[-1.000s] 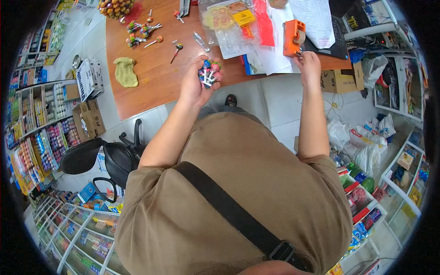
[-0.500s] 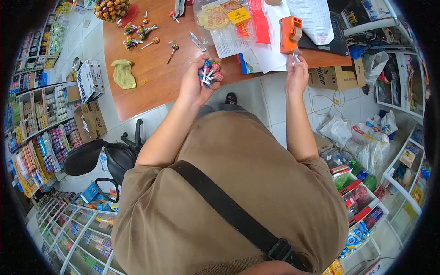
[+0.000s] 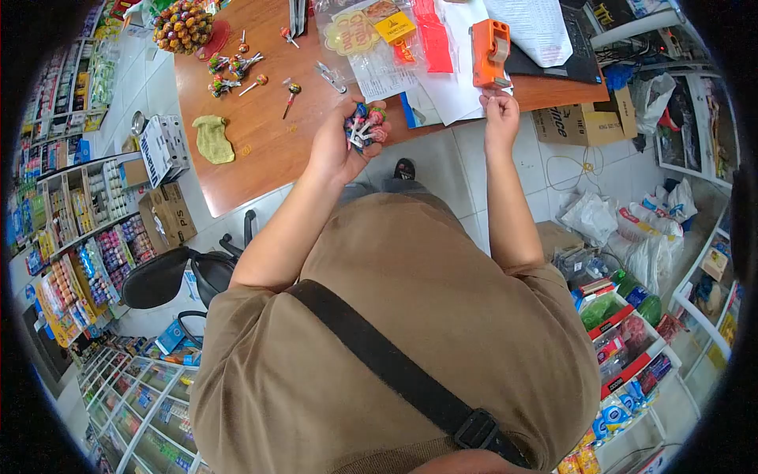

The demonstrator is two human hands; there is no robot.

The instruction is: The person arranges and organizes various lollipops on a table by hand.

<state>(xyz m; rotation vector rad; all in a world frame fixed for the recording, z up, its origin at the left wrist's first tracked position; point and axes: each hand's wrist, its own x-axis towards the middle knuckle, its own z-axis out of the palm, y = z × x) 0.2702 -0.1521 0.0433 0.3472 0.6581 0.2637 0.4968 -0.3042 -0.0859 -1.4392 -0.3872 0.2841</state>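
Observation:
A bunch of wrapped lollipops rests in my left hand, white sticks gathered toward the middle, fingers curled around it at the table's front edge. My right hand pinches at the front end of an orange tape dispenser, apparently on the end of its clear tape; the tape between the fingers is hard to see. The dispenser lies on white papers. Left of the hands, several loose lollipops are scattered on the brown table, with a single dark-wrapped lollipop nearer my left hand.
A silver metal tool lies beside clear plastic packaging. A lollipop-covered ball stands at the back left; a yellow-green cloth lies near the table's left edge. A laptop is at right, a black chair at lower left.
My right hand has shifted slightly left, close against the dispenser's front, and the dispenser has turned. The clear strip seen before no longer shows. My left hand still holds the lollipops.

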